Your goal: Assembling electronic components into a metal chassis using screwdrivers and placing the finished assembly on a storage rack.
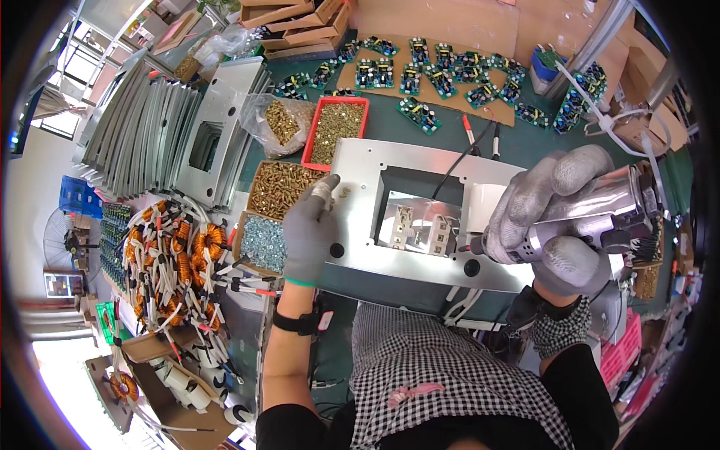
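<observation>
On the green workbench (pixel 386 118) lie a silver metal panel (pixel 356 217), a red tray (pixel 366 120) of brass-coloured parts (pixel 335 131), a clear bag (pixel 260 135) and a cardboard sheet (pixel 502 115) (strewn with circuit boards (pixel 373 73)).

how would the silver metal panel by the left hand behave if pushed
The silver metal panel will probably stay stiff, since its face looks flat and unbent. Its smooth, shiny surface may be slippery. It seems unlikely to roll, being broad and straight-edged.
</observation>
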`<state>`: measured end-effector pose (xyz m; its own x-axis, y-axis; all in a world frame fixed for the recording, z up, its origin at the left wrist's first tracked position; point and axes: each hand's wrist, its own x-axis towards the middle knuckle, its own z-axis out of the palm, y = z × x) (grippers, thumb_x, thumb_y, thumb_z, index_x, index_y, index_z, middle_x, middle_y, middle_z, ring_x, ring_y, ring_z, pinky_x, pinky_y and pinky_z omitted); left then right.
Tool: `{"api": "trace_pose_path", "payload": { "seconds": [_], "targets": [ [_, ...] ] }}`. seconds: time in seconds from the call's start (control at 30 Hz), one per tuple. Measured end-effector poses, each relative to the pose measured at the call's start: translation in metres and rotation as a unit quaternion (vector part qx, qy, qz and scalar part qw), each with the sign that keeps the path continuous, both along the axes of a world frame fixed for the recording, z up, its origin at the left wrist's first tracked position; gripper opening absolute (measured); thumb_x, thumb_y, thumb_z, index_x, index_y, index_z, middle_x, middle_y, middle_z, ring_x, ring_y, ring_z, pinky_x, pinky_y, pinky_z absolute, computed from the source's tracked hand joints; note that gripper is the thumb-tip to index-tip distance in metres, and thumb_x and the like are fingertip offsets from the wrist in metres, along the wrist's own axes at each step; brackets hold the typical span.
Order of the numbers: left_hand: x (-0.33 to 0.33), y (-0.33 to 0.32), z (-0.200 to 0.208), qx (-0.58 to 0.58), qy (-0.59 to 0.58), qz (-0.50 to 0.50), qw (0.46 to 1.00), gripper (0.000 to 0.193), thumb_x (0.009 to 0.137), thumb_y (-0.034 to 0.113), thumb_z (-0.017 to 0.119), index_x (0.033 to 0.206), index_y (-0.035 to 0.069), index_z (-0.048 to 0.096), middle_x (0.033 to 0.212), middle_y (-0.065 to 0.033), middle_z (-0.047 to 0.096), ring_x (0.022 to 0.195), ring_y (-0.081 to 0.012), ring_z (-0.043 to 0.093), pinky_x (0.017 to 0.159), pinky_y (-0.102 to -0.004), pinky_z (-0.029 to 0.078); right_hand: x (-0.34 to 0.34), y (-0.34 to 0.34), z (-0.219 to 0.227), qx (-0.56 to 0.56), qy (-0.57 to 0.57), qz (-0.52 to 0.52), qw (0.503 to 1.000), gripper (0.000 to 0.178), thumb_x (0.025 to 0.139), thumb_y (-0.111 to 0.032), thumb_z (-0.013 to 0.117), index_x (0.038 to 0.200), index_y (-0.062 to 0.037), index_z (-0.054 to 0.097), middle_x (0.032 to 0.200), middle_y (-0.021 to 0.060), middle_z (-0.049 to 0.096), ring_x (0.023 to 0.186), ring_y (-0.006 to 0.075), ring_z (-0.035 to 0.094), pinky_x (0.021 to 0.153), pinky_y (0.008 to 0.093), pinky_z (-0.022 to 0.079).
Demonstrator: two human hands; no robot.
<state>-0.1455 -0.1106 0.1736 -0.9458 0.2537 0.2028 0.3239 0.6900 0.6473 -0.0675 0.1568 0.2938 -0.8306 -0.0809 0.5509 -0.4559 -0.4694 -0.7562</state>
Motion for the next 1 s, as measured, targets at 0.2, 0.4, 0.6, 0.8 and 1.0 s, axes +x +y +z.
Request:
{"api": "trace_pose_path", "payload": {
  "seconds": [0.2, 0.4, 0.6, 0.8, 1.0],
  "targets": [
    [0.072, 0.045, 0.019, 0.146, -0.062, -0.100, 0.982, 0.051, 0.080, -0.001, 0.062, 0.129, 0.007, 0.047, 0.088, -0.0065, 0.067, 0.072, -0.0111, 0.063, 0.066, -0.0244, 0.049, 0.005, -0.001, 0.000, 0.011, 0.082, 0.011, 0.997, 0.043, 0.077, -0.007, 0.062, 0.115, -0.0058, 0.041, 0.094, 0.0140, 0.055, 0.075, 0.0244, 0.062, 0.055, 0.0367, 0.055],
    [0.104, 0.067, 0.015, 0.195, -0.033, -0.119, 0.973, 0.061, 0.078, -0.002, 0.066, 0.133, 0.008, 0.041, 0.087, -0.0091, 0.067, 0.079, -0.0161, 0.066, 0.071, -0.0267, 0.051, 0.003, -0.006, -0.011, 0.001, 0.115, 0.021, 0.993, 0.043, 0.080, -0.011, 0.063, 0.117, -0.0063, 0.041, 0.093, 0.0125, 0.055, 0.075, 0.0244, 0.062, 0.057, 0.0373, 0.057],
    [0.110, 0.065, 0.012, 0.177, 0.009, -0.099, 0.979, 0.060, 0.076, -0.001, 0.067, 0.130, 0.006, 0.042, 0.085, -0.0104, 0.067, 0.075, -0.0202, 0.067, 0.068, -0.0284, 0.051, 0.006, -0.009, -0.013, 0.019, 0.081, 0.074, 0.994, 0.044, 0.081, -0.009, 0.063, 0.120, -0.0064, 0.042, 0.096, 0.0141, 0.056, 0.079, 0.0261, 0.062, 0.062, 0.0381, 0.056],
    [0.109, 0.071, 0.002, 0.117, 0.139, -0.076, 0.980, 0.044, 0.076, 0.009, 0.069, 0.117, 0.004, 0.054, 0.080, -0.0081, 0.064, 0.065, -0.0215, 0.063, 0.055, -0.0293, 0.049, 0.018, -0.024, -0.023, -0.027, -0.020, 0.025, 0.999, 0.045, 0.082, -0.004, 0.060, 0.122, -0.0031, 0.041, 0.100, 0.0187, 0.056, 0.083, 0.0274, 0.062, 0.065, 0.0390, 0.055],
    [0.108, 0.068, 0.000, 0.090, 0.143, -0.075, 0.983, 0.042, 0.074, 0.007, 0.071, 0.113, 0.004, 0.056, 0.083, -0.0096, 0.065, 0.068, -0.0221, 0.064, 0.056, -0.0296, 0.050, 0.016, -0.026, -0.036, -0.066, -0.041, 0.001, 0.997, 0.044, 0.080, -0.002, 0.061, 0.120, -0.0031, 0.042, 0.099, 0.0187, 0.057, 0.083, 0.0271, 0.063, 0.064, 0.0400, 0.056]
  ]
}}
